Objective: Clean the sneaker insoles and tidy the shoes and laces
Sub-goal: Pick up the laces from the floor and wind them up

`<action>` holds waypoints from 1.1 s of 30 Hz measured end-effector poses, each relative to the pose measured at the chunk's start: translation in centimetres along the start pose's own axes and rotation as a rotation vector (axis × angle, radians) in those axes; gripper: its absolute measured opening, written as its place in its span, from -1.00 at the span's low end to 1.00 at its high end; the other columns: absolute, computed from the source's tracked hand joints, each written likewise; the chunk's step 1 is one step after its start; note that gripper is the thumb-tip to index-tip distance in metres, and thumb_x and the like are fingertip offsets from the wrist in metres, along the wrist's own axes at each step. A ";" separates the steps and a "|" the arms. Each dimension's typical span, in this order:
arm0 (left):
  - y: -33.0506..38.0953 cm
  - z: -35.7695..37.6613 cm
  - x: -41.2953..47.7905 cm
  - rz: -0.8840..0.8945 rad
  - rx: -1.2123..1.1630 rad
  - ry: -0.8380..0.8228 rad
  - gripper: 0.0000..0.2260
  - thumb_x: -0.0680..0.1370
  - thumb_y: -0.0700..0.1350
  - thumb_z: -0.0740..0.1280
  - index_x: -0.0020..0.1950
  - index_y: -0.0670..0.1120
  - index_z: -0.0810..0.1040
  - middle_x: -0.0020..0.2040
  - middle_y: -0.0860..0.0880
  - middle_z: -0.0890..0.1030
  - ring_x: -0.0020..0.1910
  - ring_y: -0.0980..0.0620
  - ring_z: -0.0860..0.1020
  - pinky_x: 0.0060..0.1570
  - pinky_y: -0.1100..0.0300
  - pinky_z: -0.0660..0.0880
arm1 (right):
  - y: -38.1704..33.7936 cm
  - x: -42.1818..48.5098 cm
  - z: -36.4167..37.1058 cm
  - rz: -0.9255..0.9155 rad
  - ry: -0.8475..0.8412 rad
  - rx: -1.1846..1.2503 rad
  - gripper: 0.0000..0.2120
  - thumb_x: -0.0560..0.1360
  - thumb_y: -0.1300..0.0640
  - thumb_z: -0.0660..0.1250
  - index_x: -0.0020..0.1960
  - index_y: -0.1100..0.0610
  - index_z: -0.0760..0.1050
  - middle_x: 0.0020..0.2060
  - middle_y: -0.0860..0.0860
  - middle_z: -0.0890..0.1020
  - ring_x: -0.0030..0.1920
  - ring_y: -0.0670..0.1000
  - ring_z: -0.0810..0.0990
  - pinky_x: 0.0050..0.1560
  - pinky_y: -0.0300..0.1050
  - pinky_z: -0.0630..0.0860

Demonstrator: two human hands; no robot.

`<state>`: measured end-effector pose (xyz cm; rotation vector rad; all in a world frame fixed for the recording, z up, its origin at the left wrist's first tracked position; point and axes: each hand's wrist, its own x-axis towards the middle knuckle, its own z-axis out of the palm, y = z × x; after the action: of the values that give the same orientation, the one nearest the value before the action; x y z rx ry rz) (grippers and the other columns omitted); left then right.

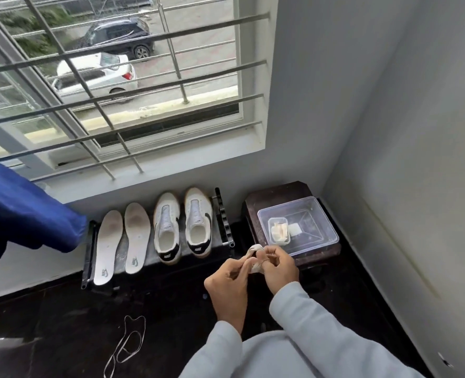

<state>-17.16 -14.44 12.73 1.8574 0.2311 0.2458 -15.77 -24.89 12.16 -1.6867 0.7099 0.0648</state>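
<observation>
The hands meet low in front of the person, and between them sits a small whitish bundle (254,258). It looks like a wound-up lace, though it is too crumpled to be sure. The left hand (227,285) pinches its near side with thumb and curled fingers. The right hand (279,267) has its fingers curled round the far side, so neither hand is spread wide. Pale sleeves cover both forearms.

Just beyond the hands and a little to their left, two white sneakers (167,227) stand side by side on a low dark rack (224,215). Their toes point at the wall and their heels toward the person. Further left of the hands, on the same rack, two insoles (136,237) lie flat next to each other with their upper faces showing.

Just beyond the right hand, a clear plastic tub (317,222) rests on a dark stand (275,195). Inside the tub is a small box (279,219) with something pale in it.

Nearer than the hands and well to their left, a loose lace (127,340) lies in loops on the dark floor (62,323). Far to the left a blue cloth (21,208) hangs into view, and above it all is a barred window (116,77).
</observation>
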 end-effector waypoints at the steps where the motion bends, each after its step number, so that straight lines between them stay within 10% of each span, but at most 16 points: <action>1: 0.1 0.4 0.1 -0.005 -0.049 -0.011 -0.96 0.45 -0.20 0.56 -0.19 -0.09 0.76 -0.31 0.08 0.74 -0.33 0.09 0.70 -0.25 0.27 0.63 | 0.3 0.8 -0.6 0.004 -0.047 0.052 -0.88 0.53 0.12 0.42 -0.18 0.03 0.56 -0.28 -0.03 0.65 -0.21 -0.02 0.61 -0.12 -0.25 0.54; 6: 0.5 2.1 2.2 0.029 0.043 -0.030 -0.86 0.57 -0.16 0.44 0.11 -0.06 0.72 -0.05 0.08 0.74 -0.08 0.16 0.70 -0.09 0.33 0.63 | 1.6 3.2 -3.3 0.071 -0.206 0.191 -0.91 0.54 0.12 0.39 -0.11 0.12 0.57 -0.18 0.09 0.68 -0.10 0.03 0.65 -0.04 -0.07 0.65; 14: 0.2 6.2 7.6 -0.100 0.112 -0.836 -0.77 0.59 -0.12 0.43 0.23 -0.10 0.69 0.04 -0.04 0.76 0.03 0.11 0.73 0.09 0.19 0.66 | 1.6 6.2 -6.6 0.120 -0.280 0.182 -0.73 0.50 0.03 0.43 0.01 0.25 0.56 -0.10 0.18 0.71 -0.09 0.04 0.71 -0.17 -0.18 0.65; 19: -1.6 11.2 8.7 -0.265 0.063 -0.774 -0.82 0.56 -0.13 0.47 0.13 -0.14 0.72 -0.03 -0.12 0.77 -0.05 -0.08 0.75 0.03 -0.08 0.69 | 3.1 9.9 -7.5 0.173 -0.165 0.187 -0.75 0.44 -0.08 0.46 -0.06 0.11 0.61 -0.13 0.09 0.72 -0.08 0.02 0.70 -0.14 -0.14 0.64; 24: -3.3 17.6 9.4 -0.397 0.066 -0.597 -0.90 0.54 -0.15 0.49 0.02 -0.09 0.76 -0.09 -0.05 0.78 -0.08 0.05 0.74 0.05 0.09 0.67 | 5.9 15.2 -8.3 0.225 -0.051 0.219 -0.93 0.51 0.07 0.43 -0.02 0.04 0.63 -0.05 0.08 0.72 0.04 0.11 0.68 0.16 0.12 0.61; 33: -10.0 28.8 13.1 -0.458 0.255 -0.499 -0.93 0.57 -0.20 0.42 -0.03 -0.16 0.69 -0.03 -0.15 0.75 -0.09 -0.05 0.71 0.03 0.08 0.67 | 10.8 27.3 -8.3 0.233 0.173 0.000 -0.98 0.53 0.09 0.41 -0.05 0.01 0.59 -0.11 -0.03 0.67 -0.01 0.03 0.64 0.10 -0.04 0.61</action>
<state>3.27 -34.15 -4.48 1.9904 0.3423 -0.5799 -1.65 -44.50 -6.45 -1.6157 1.0341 0.0833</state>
